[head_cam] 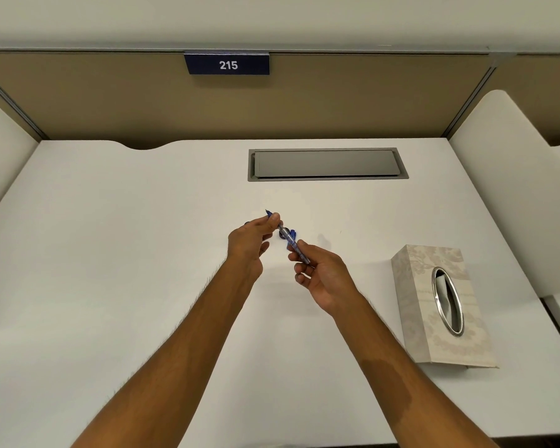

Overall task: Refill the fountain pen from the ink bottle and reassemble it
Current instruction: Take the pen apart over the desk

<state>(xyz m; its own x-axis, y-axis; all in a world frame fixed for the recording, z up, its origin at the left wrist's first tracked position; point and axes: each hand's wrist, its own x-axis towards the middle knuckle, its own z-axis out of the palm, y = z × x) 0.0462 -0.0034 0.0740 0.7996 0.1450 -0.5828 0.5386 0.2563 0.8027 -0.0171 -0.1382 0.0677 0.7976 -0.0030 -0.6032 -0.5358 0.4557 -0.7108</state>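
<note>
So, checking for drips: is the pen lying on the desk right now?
No: the left hand and the right hand each pinch an end of the pen, holding it above the desk.

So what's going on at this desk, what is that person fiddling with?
A person holds a fountain pen over a white desk with both hands. The left hand pinches the blue nib end, and the right hand pinches the clear rear end. Something small and dark sits on the desk just behind the pen, too hidden to identify. A tissue box lies untouched to the right.
</note>
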